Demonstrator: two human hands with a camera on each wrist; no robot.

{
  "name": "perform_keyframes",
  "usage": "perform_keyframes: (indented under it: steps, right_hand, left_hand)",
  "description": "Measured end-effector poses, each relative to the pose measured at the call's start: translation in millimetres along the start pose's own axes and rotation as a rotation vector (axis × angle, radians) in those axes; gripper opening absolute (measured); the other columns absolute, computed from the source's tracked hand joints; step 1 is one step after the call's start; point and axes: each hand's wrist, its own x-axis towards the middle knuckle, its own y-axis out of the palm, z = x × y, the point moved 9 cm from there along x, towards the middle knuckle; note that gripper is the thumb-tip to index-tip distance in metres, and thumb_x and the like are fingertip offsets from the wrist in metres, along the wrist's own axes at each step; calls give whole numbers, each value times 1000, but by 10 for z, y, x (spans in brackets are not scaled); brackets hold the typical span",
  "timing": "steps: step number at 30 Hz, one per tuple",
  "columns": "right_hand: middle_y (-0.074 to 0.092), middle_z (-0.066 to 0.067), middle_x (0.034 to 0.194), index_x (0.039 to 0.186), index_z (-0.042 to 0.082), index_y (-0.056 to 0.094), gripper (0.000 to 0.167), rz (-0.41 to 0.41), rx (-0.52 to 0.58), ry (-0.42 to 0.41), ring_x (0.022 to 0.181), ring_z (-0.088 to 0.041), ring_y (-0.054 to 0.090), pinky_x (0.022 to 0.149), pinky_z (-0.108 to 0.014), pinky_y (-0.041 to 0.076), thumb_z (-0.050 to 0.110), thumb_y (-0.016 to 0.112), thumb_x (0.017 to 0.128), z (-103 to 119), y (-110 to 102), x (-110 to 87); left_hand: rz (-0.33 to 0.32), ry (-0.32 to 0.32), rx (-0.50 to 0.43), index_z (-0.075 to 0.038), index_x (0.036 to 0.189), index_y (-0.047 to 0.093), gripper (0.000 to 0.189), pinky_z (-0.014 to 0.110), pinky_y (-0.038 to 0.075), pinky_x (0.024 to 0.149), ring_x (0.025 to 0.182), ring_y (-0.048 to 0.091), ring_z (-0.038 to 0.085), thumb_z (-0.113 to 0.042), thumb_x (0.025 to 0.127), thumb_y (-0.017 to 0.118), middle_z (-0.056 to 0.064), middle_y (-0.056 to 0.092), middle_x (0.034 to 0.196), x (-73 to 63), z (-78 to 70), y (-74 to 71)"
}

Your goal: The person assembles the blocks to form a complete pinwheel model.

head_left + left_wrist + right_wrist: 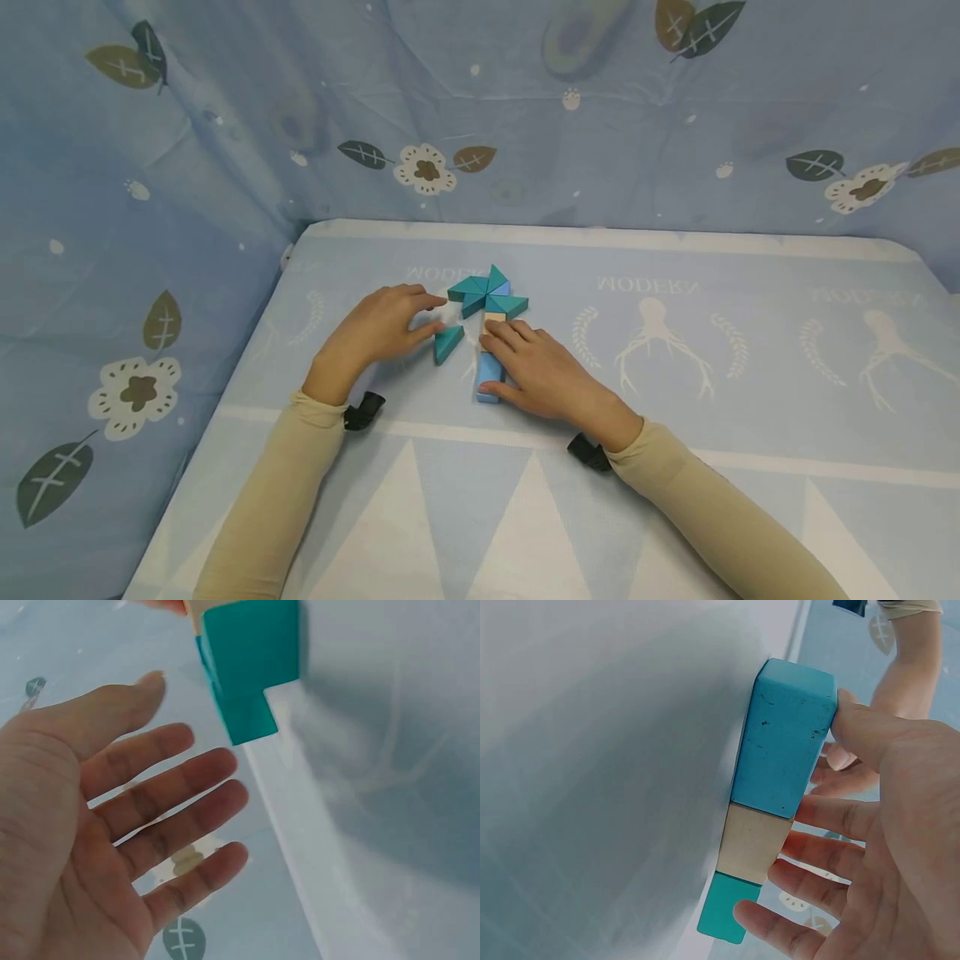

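Several teal triangular blocks (474, 292) and a light-blue one (502, 288) form a pinwheel shape on the table. Below it, a wooden block (751, 844) and a longer blue block (787, 735) stand in line like a stem. My right hand (543, 371) touches this stem, its thumb against the near end of the blue block and its fingers reaching along the wooden one. A separate teal triangular block (448, 344) lies left of the stem. Close beside that triangle is my left hand (382, 325); the left wrist view shows its fingers spread, holding nothing.
The table (735, 508) has a pale blue patterned cover. Patterned blue fabric (510, 108) hangs along the back and left edges. A black strap (365, 411) is on the left wrist and another black strap (588, 452) on the right.
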Motion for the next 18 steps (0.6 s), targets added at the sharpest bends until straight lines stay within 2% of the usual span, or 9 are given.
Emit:
perform_keyframes:
  steps: [6,12,18]
  right_hand:
    - [43,-11,150,138,8,52,63,4,-4,3,131,-28,45,91,-46,51,53,59,94,-3,-1,-2]
    - [43,-11,150,138,8,52,63,3,-1,0,131,-27,45,92,-46,51,52,58,94,-1,-2,-3]
    - [43,-10,150,138,9,52,63,5,6,2,131,-27,45,92,-46,51,53,59,93,-1,2,-1]
  left_hand:
    - [33,19,-58,-10,125,68,37,43,53,91,104,65,25,-26,92,70,8,69,115,-5,2,6]
    - [74,43,-147,-11,123,70,43,40,54,84,96,66,23,-29,85,77,6,70,110,-24,-31,24]
    - [103,46,-159,-13,122,71,45,36,53,77,89,64,20,-29,81,81,3,69,105,-11,-38,80]
